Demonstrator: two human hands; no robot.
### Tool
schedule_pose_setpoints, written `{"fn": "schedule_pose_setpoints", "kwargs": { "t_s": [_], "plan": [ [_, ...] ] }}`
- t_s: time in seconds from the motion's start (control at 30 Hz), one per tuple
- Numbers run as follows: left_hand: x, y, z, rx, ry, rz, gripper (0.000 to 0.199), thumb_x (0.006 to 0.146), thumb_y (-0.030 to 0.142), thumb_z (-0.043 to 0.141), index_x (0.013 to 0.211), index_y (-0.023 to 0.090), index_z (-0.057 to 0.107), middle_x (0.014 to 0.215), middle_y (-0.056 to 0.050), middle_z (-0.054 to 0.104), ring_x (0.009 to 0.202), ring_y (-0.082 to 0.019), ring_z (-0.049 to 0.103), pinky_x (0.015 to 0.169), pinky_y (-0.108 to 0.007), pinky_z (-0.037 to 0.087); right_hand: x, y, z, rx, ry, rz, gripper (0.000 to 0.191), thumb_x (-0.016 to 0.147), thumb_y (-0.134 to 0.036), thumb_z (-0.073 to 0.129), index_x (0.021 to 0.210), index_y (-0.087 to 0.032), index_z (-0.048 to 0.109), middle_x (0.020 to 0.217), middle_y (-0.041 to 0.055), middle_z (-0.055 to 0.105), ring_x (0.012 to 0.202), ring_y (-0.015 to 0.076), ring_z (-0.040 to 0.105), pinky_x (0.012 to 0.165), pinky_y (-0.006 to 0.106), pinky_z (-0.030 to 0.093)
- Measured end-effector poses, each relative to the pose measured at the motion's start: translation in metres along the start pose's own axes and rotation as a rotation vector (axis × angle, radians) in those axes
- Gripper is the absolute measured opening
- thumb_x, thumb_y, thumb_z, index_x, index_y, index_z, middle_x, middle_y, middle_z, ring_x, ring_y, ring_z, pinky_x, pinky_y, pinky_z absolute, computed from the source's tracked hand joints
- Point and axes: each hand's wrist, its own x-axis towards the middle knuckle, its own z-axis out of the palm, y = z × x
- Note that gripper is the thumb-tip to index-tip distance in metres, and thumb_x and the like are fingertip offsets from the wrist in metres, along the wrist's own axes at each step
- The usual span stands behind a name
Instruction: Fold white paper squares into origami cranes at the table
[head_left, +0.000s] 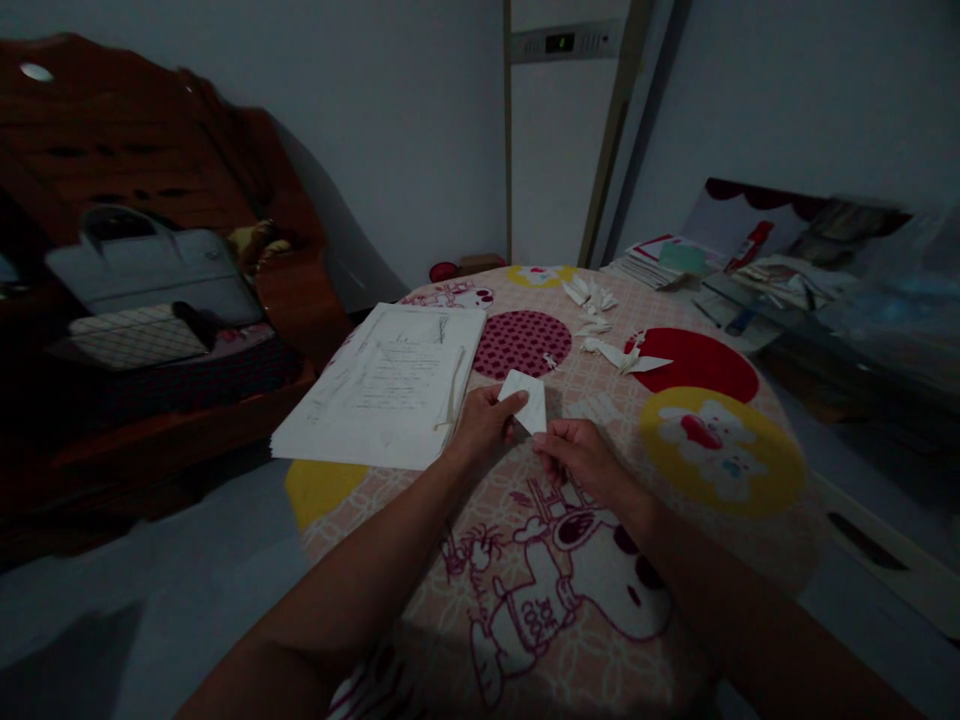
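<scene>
Over the middle of the round table, a small folded piece of white paper [531, 398] is held between both hands. My left hand [487, 420] grips its left side, thumb lying on top and fingers underneath. At the paper's lower right corner, my right hand [576, 450] pinches with thumb and curled fingers. To the left lies a thick stack of printed sheets [397, 385], close to my left hand. Beyond my right hand sit several folded white paper shapes [626, 357], the nearest with a pointed tip.
A patterned tablecloth [525, 600] with cartoon figures covers the table. Papers and a red-capped item [754, 240] lie at the back right. At the left stands a wooden bench [292, 290] bearing a grey bag [157, 270]. A tall white appliance [559, 150] is behind.
</scene>
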Motion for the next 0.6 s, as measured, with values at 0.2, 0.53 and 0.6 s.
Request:
{"fn": "schedule_pose_setpoints", "kwargs": {
  "t_s": [0.2, 0.53, 0.6],
  "plan": [
    [0.0025, -0.0020, -0.0004, -0.023, 0.065, 0.003, 0.042, 0.070, 0.050, 0.075, 0.058, 0.014, 0.057, 0.047, 0.002, 0.053, 0.038, -0.006, 0.041, 0.039, -0.020, 0.028, -0.0004, -0.0004, -0.0033, 0.076, -0.016, 0.023, 0.025, 0.075, -0.037, 0.067, 0.062, -0.018, 0.057, 0.040, -0.0073, 0.048, 0.030, 0.0058, 0.038, 0.032, 0.018, 0.028],
    [-0.0011, 0.0031, -0.0005, 0.036, 0.065, 0.035, 0.049, 0.075, 0.056, 0.070, 0.053, 0.017, 0.050, 0.039, 0.004, 0.044, 0.032, -0.006, 0.036, 0.035, -0.020, 0.024, 0.0026, 0.0036, -0.0056, 0.029, 0.022, -0.055, 0.025, 0.079, -0.041, 0.066, 0.076, -0.017, 0.063, 0.050, -0.0047, 0.056, 0.038, 0.0085, 0.048, 0.037, 0.020, 0.038],
    [-0.0020, 0.0021, -0.0012, 0.027, 0.035, 0.053, 0.048, 0.076, 0.057, 0.068, 0.057, 0.015, 0.055, 0.046, 0.001, 0.053, 0.037, -0.007, 0.045, 0.039, -0.020, 0.033, 0.0045, 0.0044, -0.0064, -0.073, 0.127, -0.171, 0.031, 0.077, -0.038, 0.069, 0.100, -0.017, 0.066, 0.062, -0.0028, 0.064, 0.047, 0.0109, 0.057, 0.044, 0.022, 0.045]
  ]
}}
